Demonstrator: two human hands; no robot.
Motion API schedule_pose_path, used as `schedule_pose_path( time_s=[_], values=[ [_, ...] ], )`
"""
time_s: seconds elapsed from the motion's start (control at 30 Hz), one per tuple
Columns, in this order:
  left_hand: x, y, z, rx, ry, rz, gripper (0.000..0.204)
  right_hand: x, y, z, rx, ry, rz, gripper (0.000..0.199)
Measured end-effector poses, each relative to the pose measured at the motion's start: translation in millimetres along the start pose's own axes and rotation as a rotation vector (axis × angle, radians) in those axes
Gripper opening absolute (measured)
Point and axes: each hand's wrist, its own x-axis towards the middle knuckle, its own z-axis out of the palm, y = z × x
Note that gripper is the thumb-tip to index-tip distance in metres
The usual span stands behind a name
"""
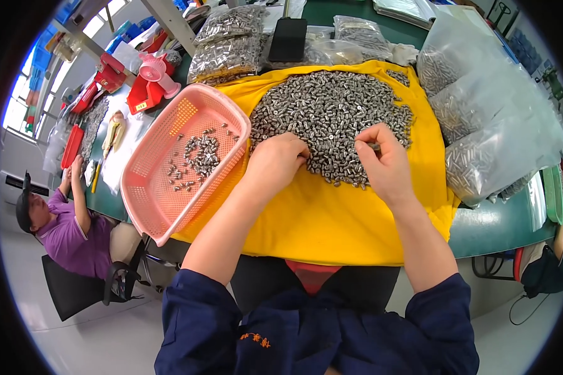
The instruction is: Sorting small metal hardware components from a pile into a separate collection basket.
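Observation:
A wide heap of small shiny metal fittings is spread over a yellow cloth in front of me. My left hand rests at the heap's near left edge with fingers curled inward; what they hold, if anything, is hidden. Over the right part of the heap, my right hand is closed in a pinch, with a small metal fitting showing between thumb and fingers. Left of the heap stands a pink plastic basket, tilted in view, with several loose fittings on its perforated bottom.
Clear bags of metal parts line the right side. More packed bags and a black phone lie at the back. Red bins and a pink fan stand back left. A person in purple sits at the left.

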Motion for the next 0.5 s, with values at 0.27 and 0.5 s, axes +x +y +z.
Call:
schedule_pose_path(
  time_s=[0.27,0.5],
  values=[
    [9,3,-3,-0.196,0.060,-0.088,0.011,0,-1,1,-0.006,-0.014,0.010,0.004],
    [25,11,12,-1.748,-0.036,-0.556,0.016,0,-1,0,-0.063,-0.009,0.038,0.004]
  ],
)
